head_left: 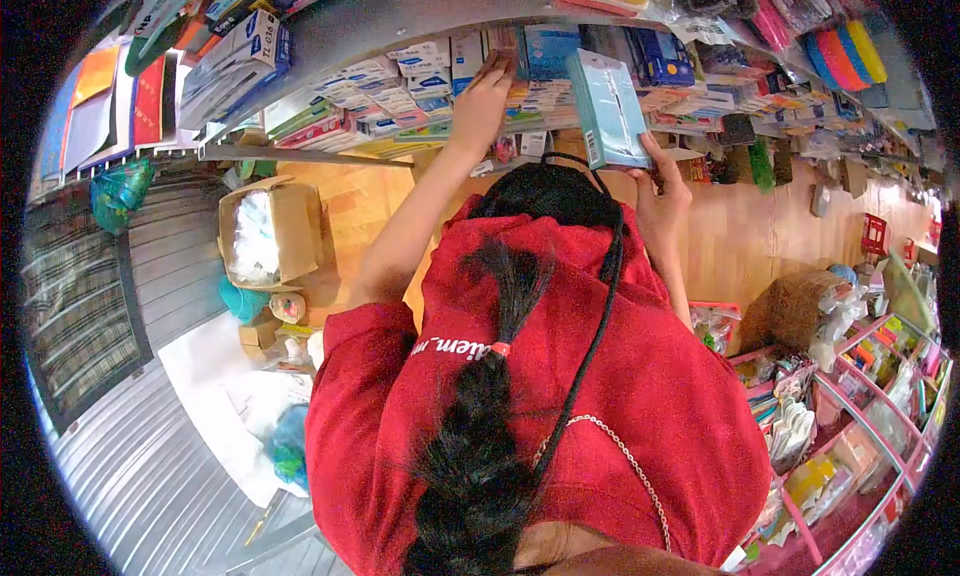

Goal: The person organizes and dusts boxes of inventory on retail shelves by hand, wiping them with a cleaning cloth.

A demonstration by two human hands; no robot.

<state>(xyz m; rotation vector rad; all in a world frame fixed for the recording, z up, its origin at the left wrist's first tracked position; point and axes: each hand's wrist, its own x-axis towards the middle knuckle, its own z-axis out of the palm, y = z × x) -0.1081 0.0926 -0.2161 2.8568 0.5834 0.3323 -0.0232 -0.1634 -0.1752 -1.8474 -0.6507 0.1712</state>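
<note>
My right hand (663, 186) is closed on the lower edge of a light blue box (610, 111), which has a dark slim picture on its front and a barcode low on its side. The box stands tilted in front of the shelf. My left hand (482, 101) reaches up to the row of packs, its fingers stretched out against a brownish pack (503, 46); the fingertips are partly hard to make out. To the left of that hand are white and blue small boxes (425, 71). A blue pack (550, 51) sits between my two hands.
A grey shelf board (400, 21) runs above the packs. On the wooden floor at left stands an open cardboard carton (310, 231) with white plastic inside. A grey roller shutter (190, 266) is at far left. A pink-framed rack (810, 516) of goods stands at lower right.
</note>
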